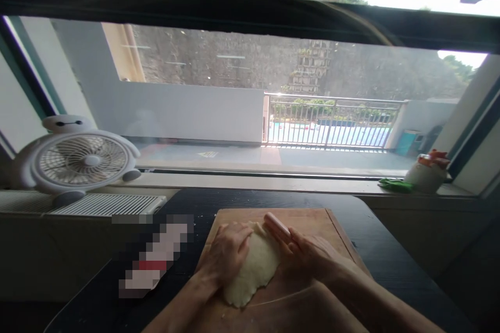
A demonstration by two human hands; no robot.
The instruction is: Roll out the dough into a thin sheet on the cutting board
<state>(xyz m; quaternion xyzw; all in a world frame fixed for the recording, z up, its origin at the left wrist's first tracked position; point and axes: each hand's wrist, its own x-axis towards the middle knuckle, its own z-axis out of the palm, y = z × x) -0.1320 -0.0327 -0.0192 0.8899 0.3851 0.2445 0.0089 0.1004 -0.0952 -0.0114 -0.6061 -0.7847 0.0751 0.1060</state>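
Note:
A flat, pale sheet of dough [261,263] with an uneven edge lies on a wooden cutting board [328,226]. My left hand [230,244] is at the dough's left side, its fingers bent and closed over the upper edge. On the other side, my right hand [307,250] is wrapped round a rolling pin [276,225]. One rounded end of the pin sticks out beyond the fingers, slanting up and left by the dough's top right edge. The palm and fingers hide the rest of it.
The board sits on a black table [394,260]. Left of it is a blurred-out item [162,257] with a red band. A white fan [91,161] stands at the far left by the window. A white pot [427,174] and green cloth [396,184] are on the right sill.

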